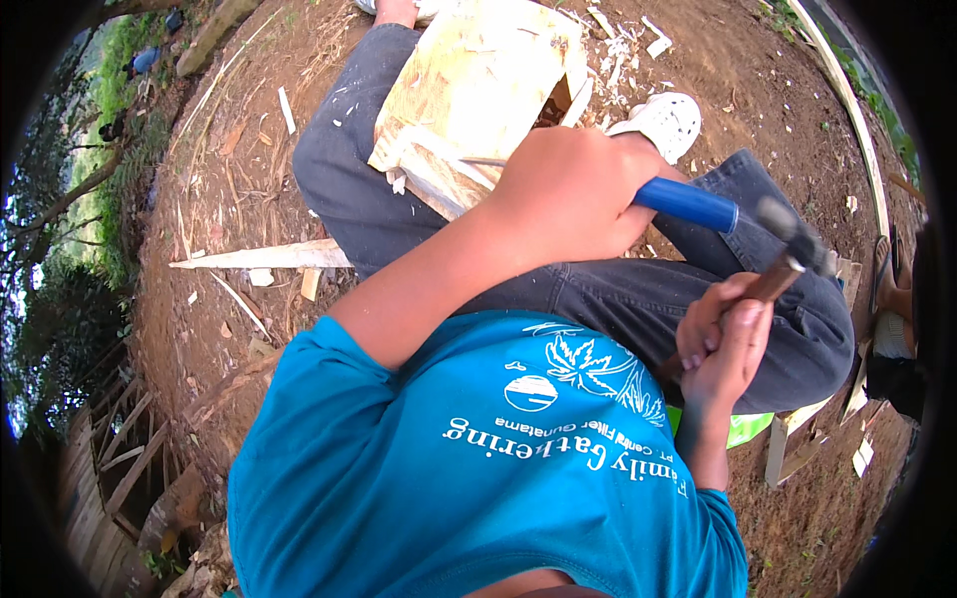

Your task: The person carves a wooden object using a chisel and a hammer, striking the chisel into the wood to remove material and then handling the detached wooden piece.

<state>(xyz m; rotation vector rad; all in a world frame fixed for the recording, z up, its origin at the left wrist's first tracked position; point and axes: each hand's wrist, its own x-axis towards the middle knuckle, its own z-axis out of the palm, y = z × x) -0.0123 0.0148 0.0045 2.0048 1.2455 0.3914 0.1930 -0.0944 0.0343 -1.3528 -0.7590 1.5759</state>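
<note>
Brown earth [763, 90], wood chips [658, 46], green foliage [118, 80], right hand [723, 339] gripping hammer [777, 278]

The left hand [578, 194] hides the middle of the blue-handled tool [688, 203], and whether the tool's metal tip sinks into the wood block [478, 80] cannot be told. The block's far end is cut off by the picture's edge, as is 1 white shoe [427, 10] to its left. The hammer [781, 273] is blurred at its head, and the right hand [723, 339] covers part of its handle. The right forearm partly hides a green item [750, 429]. Far left, a blue shape [146, 60] is too small to identify.
</note>
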